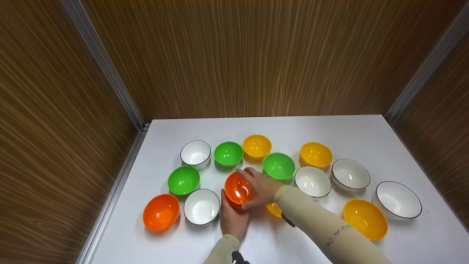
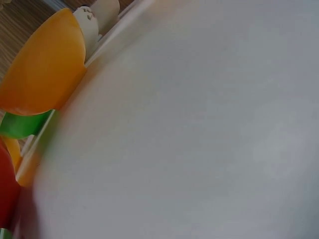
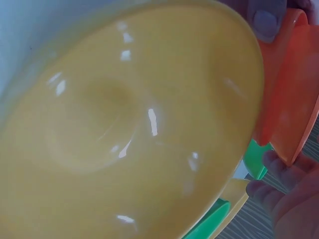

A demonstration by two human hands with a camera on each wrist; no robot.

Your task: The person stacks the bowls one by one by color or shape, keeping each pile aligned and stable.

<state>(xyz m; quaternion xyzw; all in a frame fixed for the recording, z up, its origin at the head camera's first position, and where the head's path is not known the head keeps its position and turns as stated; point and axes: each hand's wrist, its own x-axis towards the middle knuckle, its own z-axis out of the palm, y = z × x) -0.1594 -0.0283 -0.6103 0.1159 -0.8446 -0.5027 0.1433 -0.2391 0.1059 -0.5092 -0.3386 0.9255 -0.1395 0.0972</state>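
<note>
Right hand (image 1: pixel 262 187) grips the rim of two overlapping orange bowls (image 1: pixel 239 187), frame centre; left hand (image 1: pixel 234 219) holds them from below. Likely nesting or separating the pair, can't tell which. Next: left steadies, right controls tilt. White bowl (image 1: pixel 202 207) lower left; green bowl (image 1: pixel 228 154) above.

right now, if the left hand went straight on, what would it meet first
The left hand has an orange bowl in its grip; past that, probably the green bowl just behind, though depth and exact heading are unclear.
</note>
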